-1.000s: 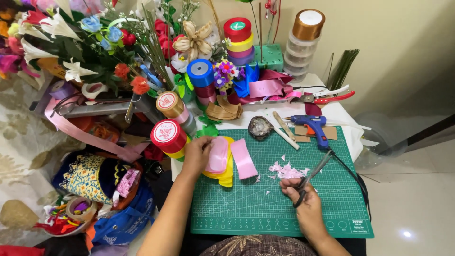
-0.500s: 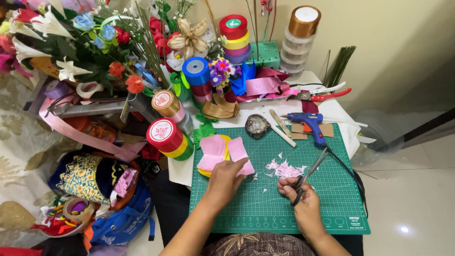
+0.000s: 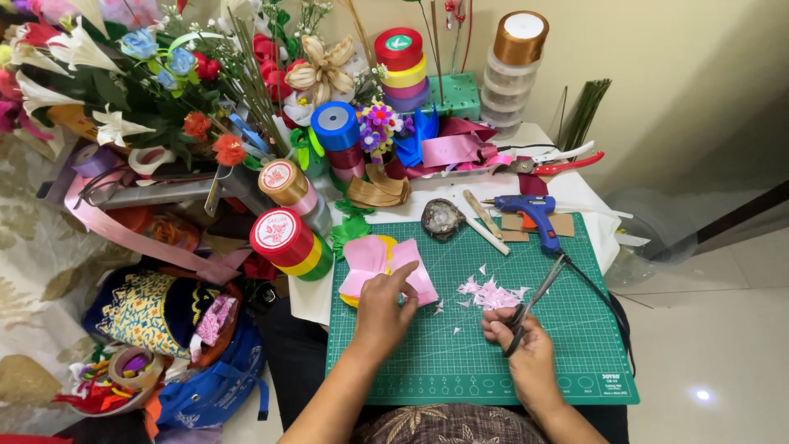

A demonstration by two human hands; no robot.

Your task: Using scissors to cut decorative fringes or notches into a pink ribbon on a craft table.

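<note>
Lying flat under both hands, the green cutting mat point(image 3: 460, 370) fills the table edge nearest the person, and everything that matters sits on its far-left part. Just ahead of the left hand point(image 3: 385, 311), toward the ribbon spools, lie the pink ribbon pieces point(image 3: 386, 263), stacked over a yellow piece whose edge peeks out beneath them. The nearest pink piece runs its long axis away from the person, slanting slightly to the right, and the left hand's fingertips point(image 3: 407, 270) press down on its near end; the fingers are loosely curled together, pinning rather than pinching as far as can be judged. The left hand is plainly the nearer one to the ribbon. Off to its right, well apart from the ribbon, the right hand point(image 3: 519, 337) is closed around the handles of the scissors point(image 3: 534, 300), whose blades point up and away toward the blue glue gun point(image 3: 530, 210). Between the two hands, nearer the right one, lies a scatter of pink snippets point(image 3: 491, 292).
</note>
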